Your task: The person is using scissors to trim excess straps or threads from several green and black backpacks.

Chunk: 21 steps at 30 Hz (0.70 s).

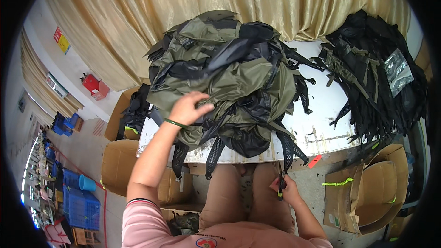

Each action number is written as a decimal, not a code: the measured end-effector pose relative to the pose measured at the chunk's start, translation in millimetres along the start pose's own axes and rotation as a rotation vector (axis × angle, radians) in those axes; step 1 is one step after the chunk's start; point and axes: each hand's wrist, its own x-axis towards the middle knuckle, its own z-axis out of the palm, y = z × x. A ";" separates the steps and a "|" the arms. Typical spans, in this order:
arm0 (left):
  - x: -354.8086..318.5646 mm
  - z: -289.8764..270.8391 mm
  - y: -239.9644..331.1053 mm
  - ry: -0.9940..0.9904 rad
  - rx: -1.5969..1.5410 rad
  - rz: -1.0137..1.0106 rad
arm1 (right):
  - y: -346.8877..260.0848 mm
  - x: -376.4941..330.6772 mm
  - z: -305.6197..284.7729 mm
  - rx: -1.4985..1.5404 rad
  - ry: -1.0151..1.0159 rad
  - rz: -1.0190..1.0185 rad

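A big heap of olive and black backpacks [239, 82] lies in loose folds on the white table. My left hand [190, 108], with a green bangle at the wrist, is over the near left side of the heap. Its fingers are apart and hold nothing; whether they touch the fabric I cannot tell. Part of the heap's dark upper fabric is blurred by motion. Black mesh shoulder straps [214, 157] hang over the table's front edge. Below that edge, beside my thigh, my right hand [287, 192] is closed around small dark scissors [281, 180] pointing upward.
On the right of the white table [321, 128] lies a second pile of black straps and fabric [381, 73] with a clear plastic bag [398, 71]. Open cardboard boxes [363, 193] stand at right and left. A red tag [314, 161] is at the front edge. Gold curtains [294, 4] hang behind.
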 end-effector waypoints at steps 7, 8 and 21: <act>131.7 -55.2 32.8 0.513 0.242 0.266 | -10.5 1.1 0.5 0.113 0.070 0.079; 156.6 -47.5 26.1 0.437 0.334 0.211 | -6.1 1.9 1.6 0.212 0.087 0.112; 243.0 -63.4 -13.7 0.472 0.338 -0.153 | 2.8 -6.8 -17.5 -0.143 0.109 0.016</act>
